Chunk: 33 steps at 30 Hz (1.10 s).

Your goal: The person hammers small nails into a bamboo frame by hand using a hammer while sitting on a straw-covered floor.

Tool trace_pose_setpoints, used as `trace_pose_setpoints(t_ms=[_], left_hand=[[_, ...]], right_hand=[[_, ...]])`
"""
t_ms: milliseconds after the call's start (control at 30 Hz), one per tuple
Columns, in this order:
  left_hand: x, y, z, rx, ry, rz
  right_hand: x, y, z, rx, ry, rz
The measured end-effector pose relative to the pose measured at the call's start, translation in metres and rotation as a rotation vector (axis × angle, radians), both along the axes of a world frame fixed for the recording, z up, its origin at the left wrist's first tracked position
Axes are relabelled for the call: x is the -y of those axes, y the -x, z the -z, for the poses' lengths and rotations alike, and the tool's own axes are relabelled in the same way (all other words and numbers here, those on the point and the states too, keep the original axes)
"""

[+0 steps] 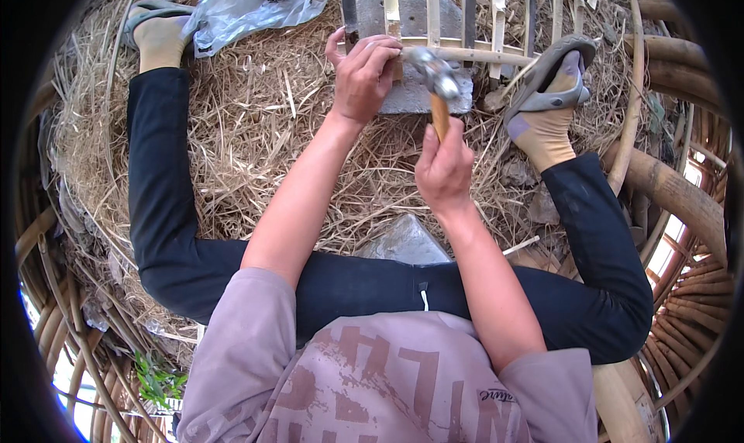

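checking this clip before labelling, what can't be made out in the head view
- Whatever the left hand pinches: hidden by its fingertips on the horizontal slat.
- Hammer head: motion-blurred, so contact is unclear.
- Bamboo frame: its top is cut off by the upper edge.
- Hammer handle: lower part hidden in the right hand.

A crumpled plastic bag (252, 5), pale bluish and see-through, lies on the straw at the top of the view, just beside the person's left foot and well left of the grey block. It is slack and creased, with something small and dark showing through near its upper edge, too blurred to make out. Faded reddish-brown print covers the front of the person's mauve shirt (372, 381), with a small dark mark near the right sleeve; no signs or screens show.
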<state>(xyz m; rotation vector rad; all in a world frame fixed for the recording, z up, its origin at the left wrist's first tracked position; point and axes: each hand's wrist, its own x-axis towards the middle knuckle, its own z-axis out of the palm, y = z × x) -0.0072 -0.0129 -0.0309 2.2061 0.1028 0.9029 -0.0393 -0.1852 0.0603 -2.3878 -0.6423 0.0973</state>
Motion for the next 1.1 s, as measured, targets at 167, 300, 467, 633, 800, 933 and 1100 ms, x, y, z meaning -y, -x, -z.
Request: trace_pose_setpoints(t_ms=[167, 300, 467, 633, 800, 933, 1100], left_hand=[[-0.001, 0.003, 0.001, -0.015, -0.007, -0.018], [-0.002, 0.000, 0.002, 0.012, -0.038, -0.016], [0.000, -0.002, 0.002, 0.005, -0.032, -0.017], [0.000, 0.002, 0.006, 0.033, -0.019, 0.003], [-0.005, -0.007, 0.004, 0.025, -0.019, -0.012], [0.000, -0.004, 0.003, 0.019, -0.023, -0.013], [-0.002, 0.000, 0.001, -0.005, -0.030, -0.023]], right_hand=[[0.001, 0.003, 0.002, 0.046, -0.011, 0.007], [-0.003, 0.000, 0.001, -0.081, 0.122, 0.000], [-0.001, 0.001, 0.003, -0.103, 0.095, 0.029], [0.001, 0.006, 0.000, 0.093, -0.094, 0.028], [-0.002, 0.002, -0.002, 0.022, 0.008, 0.017], [-0.004, -0.003, -0.008, -0.035, -0.028, 0.043], [-0.010, -0.037, -0.006, 0.045, -0.097, 0.110]])
